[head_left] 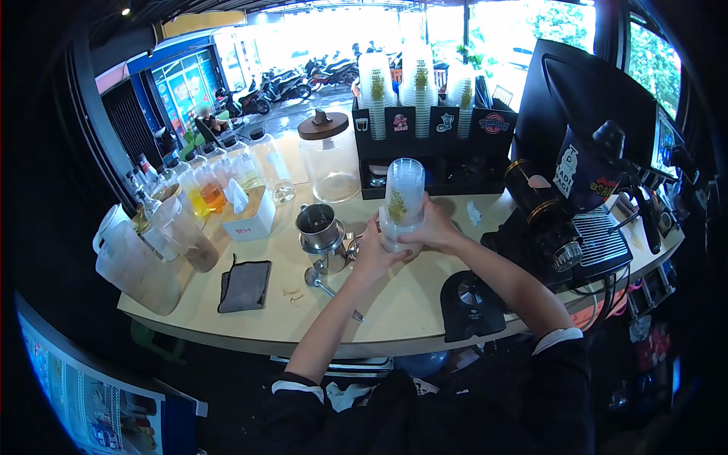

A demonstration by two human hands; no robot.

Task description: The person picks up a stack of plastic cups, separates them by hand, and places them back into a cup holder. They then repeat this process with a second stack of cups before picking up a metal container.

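Both my hands are wrapped round a short stack of clear plastic cups (405,189) with a printed yellow-green design. My left hand (371,256) grips the stack low on its left side. Higher up on the right, my right hand (437,227) has its fingers closed round the same cups. Just left of my left hand stands a metal coffee dripper (318,231) on a metal vessel. A long-handled spoon (322,282) lies on the table below it, near my left forearm. Whatever is behind my palms is hidden.
Pitchers (136,258), bottles (243,163), a tissue box (252,214) and a grey cloth (244,287) occupy the left. A lidded glass jar (331,163) and black cup organizer (447,135) stand behind. Right are a black tamping mat (472,307), grinder (588,163) and drip tray (603,235).
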